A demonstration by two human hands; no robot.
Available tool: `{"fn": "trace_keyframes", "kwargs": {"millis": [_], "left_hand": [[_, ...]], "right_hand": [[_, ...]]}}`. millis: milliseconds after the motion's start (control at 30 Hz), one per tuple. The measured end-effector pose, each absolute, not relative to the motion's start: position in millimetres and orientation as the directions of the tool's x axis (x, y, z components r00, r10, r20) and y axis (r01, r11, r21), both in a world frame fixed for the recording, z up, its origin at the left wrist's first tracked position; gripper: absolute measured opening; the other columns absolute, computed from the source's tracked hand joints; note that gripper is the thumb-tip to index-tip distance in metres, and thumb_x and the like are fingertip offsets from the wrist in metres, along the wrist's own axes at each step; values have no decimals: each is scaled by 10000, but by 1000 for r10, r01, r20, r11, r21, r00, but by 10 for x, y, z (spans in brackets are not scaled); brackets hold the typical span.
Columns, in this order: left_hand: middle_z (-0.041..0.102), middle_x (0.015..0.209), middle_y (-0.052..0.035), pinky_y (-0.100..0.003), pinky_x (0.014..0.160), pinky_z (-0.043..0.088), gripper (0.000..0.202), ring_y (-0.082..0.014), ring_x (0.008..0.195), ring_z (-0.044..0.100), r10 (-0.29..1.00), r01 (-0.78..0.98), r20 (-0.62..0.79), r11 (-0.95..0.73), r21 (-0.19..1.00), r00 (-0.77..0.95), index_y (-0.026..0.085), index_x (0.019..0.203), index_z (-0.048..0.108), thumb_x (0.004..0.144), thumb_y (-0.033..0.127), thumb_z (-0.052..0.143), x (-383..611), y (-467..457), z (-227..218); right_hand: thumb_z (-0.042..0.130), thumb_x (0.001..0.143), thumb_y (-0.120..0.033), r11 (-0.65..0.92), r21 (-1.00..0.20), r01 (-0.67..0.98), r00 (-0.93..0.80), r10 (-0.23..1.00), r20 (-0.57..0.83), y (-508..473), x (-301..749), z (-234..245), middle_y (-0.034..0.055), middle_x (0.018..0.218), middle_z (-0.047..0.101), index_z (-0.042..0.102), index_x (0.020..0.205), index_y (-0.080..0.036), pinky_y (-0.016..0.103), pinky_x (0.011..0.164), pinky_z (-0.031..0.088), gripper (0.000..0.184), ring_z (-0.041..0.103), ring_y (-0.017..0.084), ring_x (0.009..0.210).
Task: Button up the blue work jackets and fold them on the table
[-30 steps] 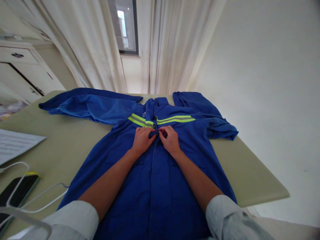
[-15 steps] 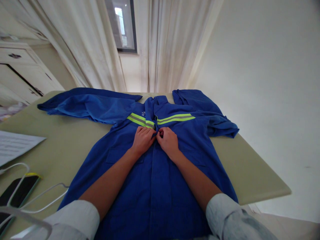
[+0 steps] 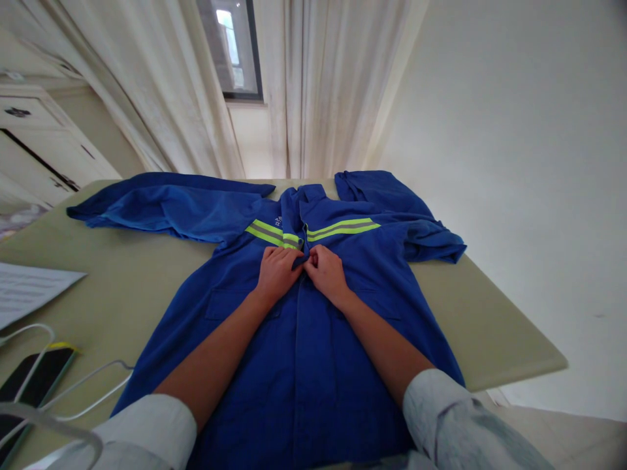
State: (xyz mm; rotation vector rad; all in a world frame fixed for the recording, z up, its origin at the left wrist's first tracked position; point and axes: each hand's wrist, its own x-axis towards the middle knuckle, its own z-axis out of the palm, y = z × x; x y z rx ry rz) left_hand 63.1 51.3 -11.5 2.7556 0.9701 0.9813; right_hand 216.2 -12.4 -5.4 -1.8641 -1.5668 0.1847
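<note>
Blue cloth long-sleeved garment lay spread on the olive-green bench, filling the middle of the frame and running down to its lower edge. Collar pointed to the upper centre; one blue sleeve stretched toward the left of the frame, the other lay folded at right of centre. A yellow-green and grey striped band crossed the chest on both sides of the front opening.

Left hand, just left of the frame's centre: fingers closed on a fold of the front edge, cloth pinched up beneath the fingertips. Right hand, just right of it: thumb and forefinger together at the same front edge; cannot tell exactly which small part they gripped. The two hands nearly met at the opening, just below the striped band. The garment thus lay under both hands and in contact with them, its closed-looking front placket running from between them toward the bottom of the frame.

At left of frame, a white printed paper sheet lay on the bench, well apart from the hands. Lower left: black flat phone-like device with a white cable near it.
</note>
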Motion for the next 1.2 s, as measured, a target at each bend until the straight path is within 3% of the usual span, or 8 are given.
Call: {"fn": "trace_keyframes", "kwargs": {"millis": [133,333,567,700,800,933,1200], "left_hand": [[782,996,-73,-448,865,410,140,-289,963,687,600,569,509,-787,239,617,216,1056,741,969,287,658,634,514,-118],[769,1023,-74,-441,872,404,147,-280,987,669,585,524,496,-807,274,642,214,1074,717,984,248,605,620,566,-136],[763,1017,-59,-415,884,412,129,-257,989,670,596,450,494,-802,392,633,232,1041,704,998,279,592,605,617,-167],[774,1035,-60,-415,909,442,164,-261,1003,689,643,428,458,-759,491,614,227,1043,706,970,364,653,611,635,-176],[784,1016,-61,-402,906,489,248,-248,966,711,680,338,432,-696,633,593,215,1016,720,968,446,643,617,677,-171],[783,955,-50,-349,844,550,264,-215,889,719,697,180,387,-592,786,604,206,980,735,967,440,615,625,750,-159],[735,880,-36,-319,794,532,244,-188,837,681,721,209,420,-606,767,552,199,884,711,977,383,580,640,721,-144]], "right_hand": [[592,778,-177,31,-735,678,317,889,330,-80,2186,-139,-39,682,589,586,849,-221,263,645,385,83,547,158,653],[570,734,-265,81,-919,387,302,930,209,-18,2246,-135,-64,628,515,573,812,-220,251,562,356,91,457,127,562],[582,695,-308,143,-962,233,237,951,199,-4,2316,-94,-84,603,403,543,755,-218,243,550,304,115,374,109,567],[623,728,-368,140,-977,160,210,962,173,-6,2349,-102,-72,622,450,587,796,-209,243,582,352,176,414,117,587],[638,755,-406,128,-972,197,243,954,175,-15,2351,-118,-50,667,515,625,859,-208,248,594,385,225,465,128,603],[659,786,-403,152,-928,340,249,937,245,-38,2320,-144,-44,685,530,661,914,-205,239,551,372,235,458,123,581],[662,850,-409,156,-823,546,217,923,319,-76,2315,-121,-47,637,532,645,802,-198,249,572,351,217,455,119,575]]}}
